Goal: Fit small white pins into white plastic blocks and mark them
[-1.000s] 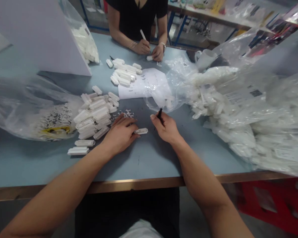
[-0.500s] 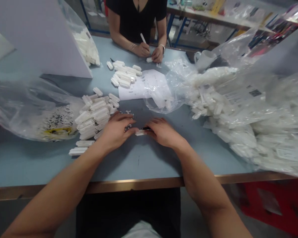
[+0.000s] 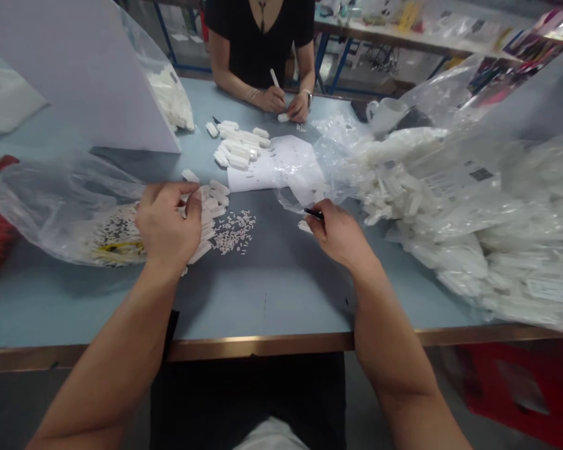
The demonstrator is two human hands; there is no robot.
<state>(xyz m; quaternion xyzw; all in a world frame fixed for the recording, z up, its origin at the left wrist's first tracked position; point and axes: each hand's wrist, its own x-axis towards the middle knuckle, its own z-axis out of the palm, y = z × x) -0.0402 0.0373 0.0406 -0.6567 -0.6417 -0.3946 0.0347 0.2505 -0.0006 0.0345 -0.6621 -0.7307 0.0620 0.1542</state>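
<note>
Left hand: the left hand (image 3: 164,222) lies on the pile of white plastic strips (image 3: 211,209), with fingers spread and bent down over it. Its grip is partly apart, and one cannot tell if it holds a strip.

Right hand: the right hand (image 3: 340,236) is near the edge of a clear plastic bag (image 3: 304,187). Its grip is together, clamped on a black pen (image 3: 314,213).

Near right hand: one short white strip (image 3: 304,226) lies on the worktop (image 3: 272,300), just below the pen.

Between hands: a small heap of tiny white pieces (image 3: 232,232) lies on the worktop, beside the pile.

Left side: a large clear bag (image 3: 60,187) with black and yellow printing inside lies next to the pile.

Right side: big clear bags (image 3: 450,219) full of white strips lie on the worktop, and a white mug (image 3: 385,115) stands behind them.

Far side: a co-worker (image 3: 258,50) sits across the worktop, and the co-worker's right hand (image 3: 272,99) holds a white stick (image 3: 274,77). A second group of white strips (image 3: 237,147) lies beside a paper sheet (image 3: 274,164).
</note>
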